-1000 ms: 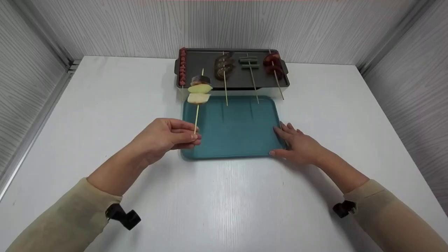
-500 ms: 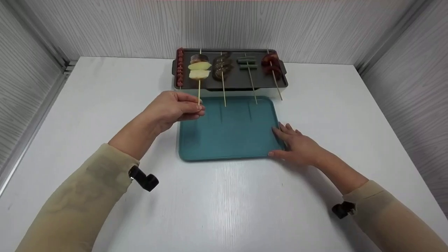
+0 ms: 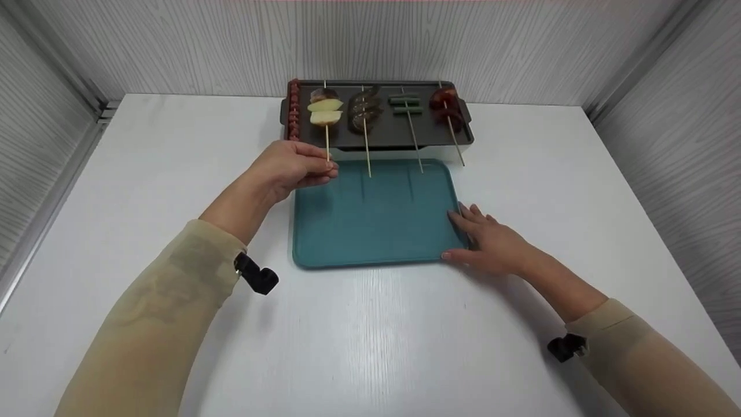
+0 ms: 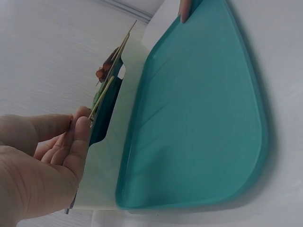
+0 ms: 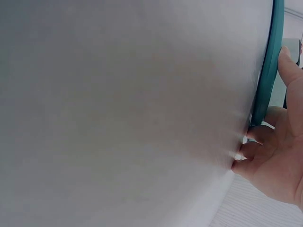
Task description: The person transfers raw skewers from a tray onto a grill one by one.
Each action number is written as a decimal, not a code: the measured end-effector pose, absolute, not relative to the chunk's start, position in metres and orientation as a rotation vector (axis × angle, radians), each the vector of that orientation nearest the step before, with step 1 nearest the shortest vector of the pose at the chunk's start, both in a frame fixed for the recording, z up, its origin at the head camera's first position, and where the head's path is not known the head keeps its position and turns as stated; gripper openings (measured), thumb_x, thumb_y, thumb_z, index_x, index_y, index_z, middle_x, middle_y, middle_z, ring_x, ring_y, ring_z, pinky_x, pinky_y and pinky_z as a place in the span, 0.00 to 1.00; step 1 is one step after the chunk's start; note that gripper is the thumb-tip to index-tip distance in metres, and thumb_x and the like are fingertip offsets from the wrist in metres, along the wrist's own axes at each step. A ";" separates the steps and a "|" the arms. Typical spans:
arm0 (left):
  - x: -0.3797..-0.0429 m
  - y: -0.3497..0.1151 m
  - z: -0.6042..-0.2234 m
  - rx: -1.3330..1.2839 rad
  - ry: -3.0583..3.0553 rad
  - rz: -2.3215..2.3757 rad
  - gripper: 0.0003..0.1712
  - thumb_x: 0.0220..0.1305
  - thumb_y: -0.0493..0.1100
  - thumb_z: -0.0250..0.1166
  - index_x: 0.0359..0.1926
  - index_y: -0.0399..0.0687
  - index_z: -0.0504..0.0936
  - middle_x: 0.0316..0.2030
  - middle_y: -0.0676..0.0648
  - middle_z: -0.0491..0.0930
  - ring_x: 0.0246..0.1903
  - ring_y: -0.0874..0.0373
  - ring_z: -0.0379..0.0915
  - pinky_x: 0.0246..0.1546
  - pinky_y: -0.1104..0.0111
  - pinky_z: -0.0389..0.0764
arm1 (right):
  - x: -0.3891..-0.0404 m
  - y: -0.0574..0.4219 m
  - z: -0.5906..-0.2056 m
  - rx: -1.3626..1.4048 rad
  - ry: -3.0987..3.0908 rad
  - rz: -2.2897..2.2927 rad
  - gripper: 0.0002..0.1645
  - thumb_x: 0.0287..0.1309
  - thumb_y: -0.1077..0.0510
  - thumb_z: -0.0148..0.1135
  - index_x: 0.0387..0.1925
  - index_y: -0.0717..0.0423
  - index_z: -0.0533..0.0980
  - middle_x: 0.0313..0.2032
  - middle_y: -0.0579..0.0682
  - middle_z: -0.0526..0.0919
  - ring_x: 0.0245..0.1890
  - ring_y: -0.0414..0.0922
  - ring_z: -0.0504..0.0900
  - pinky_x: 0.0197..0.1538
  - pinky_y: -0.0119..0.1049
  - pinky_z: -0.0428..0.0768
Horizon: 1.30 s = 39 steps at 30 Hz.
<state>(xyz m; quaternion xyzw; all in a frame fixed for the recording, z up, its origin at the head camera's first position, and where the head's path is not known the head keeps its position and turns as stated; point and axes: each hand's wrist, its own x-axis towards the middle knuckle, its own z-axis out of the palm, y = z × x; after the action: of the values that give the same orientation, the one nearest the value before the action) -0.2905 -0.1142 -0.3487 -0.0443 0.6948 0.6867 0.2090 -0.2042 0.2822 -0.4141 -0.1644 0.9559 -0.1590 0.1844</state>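
Note:
My left hand (image 3: 298, 165) pinches the lower end of the stick of a skewer (image 3: 325, 110) between thumb and fingers. Two pale slices and a dark-topped piece are threaded on it, and they overlap the left part of the dark grill plate (image 3: 393, 130) in the head view. In the left wrist view the left hand (image 4: 52, 156) is at the plate's near edge, and its fingers hide the stick. My right hand (image 3: 486, 240) rests at the right front corner of a teal tray (image 3: 376, 226), fingers along its side. The right wrist view shows its thumb at the tray's rim (image 5: 270, 66).
On the plate lie a skewer of red pieces (image 3: 294, 110) at the left, a brown curled skewer (image 3: 365, 110), a green skewer (image 3: 406, 104) and a dark red skewer (image 3: 447, 109). Several sticks overhang the front edge. White table (image 3: 370, 336) surrounds the tray, with panelled walls behind.
My left hand has moved away from me, carrying the skewer from over the tray to over the left part of the grill plate. The right hand has stayed at the tray's corner.

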 end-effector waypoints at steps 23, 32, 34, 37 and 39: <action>-0.294 -0.112 -0.358 -0.227 1.926 1.888 0.25 0.72 0.32 0.68 0.67 0.28 0.77 0.41 0.44 0.89 0.37 0.59 0.89 0.45 0.70 0.89 | -0.205 0.283 -0.412 -0.477 2.688 -0.456 0.60 0.68 0.26 0.61 0.85 0.54 0.51 0.84 0.58 0.46 0.84 0.58 0.41 0.82 0.62 0.48; -0.287 -0.109 -0.357 -0.250 1.946 1.872 0.24 0.75 0.32 0.66 0.68 0.30 0.77 0.46 0.41 0.87 0.41 0.58 0.87 0.48 0.69 0.88 | -0.208 0.283 -0.412 -0.477 2.682 -0.445 0.62 0.67 0.23 0.60 0.86 0.53 0.51 0.84 0.58 0.46 0.84 0.58 0.41 0.82 0.63 0.48; -0.286 -0.108 -0.356 -0.252 1.950 1.862 0.25 0.75 0.33 0.65 0.70 0.30 0.76 0.48 0.41 0.86 0.43 0.57 0.87 0.50 0.69 0.88 | -0.209 0.284 -0.412 -0.474 2.681 -0.445 0.62 0.67 0.23 0.60 0.86 0.53 0.51 0.84 0.58 0.46 0.84 0.58 0.41 0.82 0.63 0.47; -0.283 -0.107 -0.355 -0.245 1.956 1.835 0.26 0.76 0.34 0.65 0.71 0.31 0.75 0.50 0.40 0.85 0.46 0.56 0.86 0.53 0.68 0.87 | -0.211 0.284 -0.411 -0.472 2.680 -0.445 0.62 0.67 0.24 0.60 0.86 0.53 0.51 0.84 0.58 0.46 0.84 0.58 0.41 0.82 0.62 0.47; -0.280 -0.105 -0.354 -0.241 1.953 1.824 0.26 0.76 0.35 0.65 0.71 0.32 0.74 0.52 0.40 0.84 0.48 0.55 0.85 0.55 0.66 0.86 | -0.212 0.285 -0.411 -0.476 2.683 -0.440 0.61 0.68 0.24 0.60 0.85 0.53 0.51 0.84 0.58 0.46 0.84 0.58 0.40 0.82 0.62 0.46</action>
<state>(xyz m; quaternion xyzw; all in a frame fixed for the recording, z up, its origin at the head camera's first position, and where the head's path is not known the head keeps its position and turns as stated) -0.2804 -0.1053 -0.3537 -0.0874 0.7089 0.6620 0.2273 -0.2124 0.2847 -0.4109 -0.1694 0.9544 -0.1566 0.1897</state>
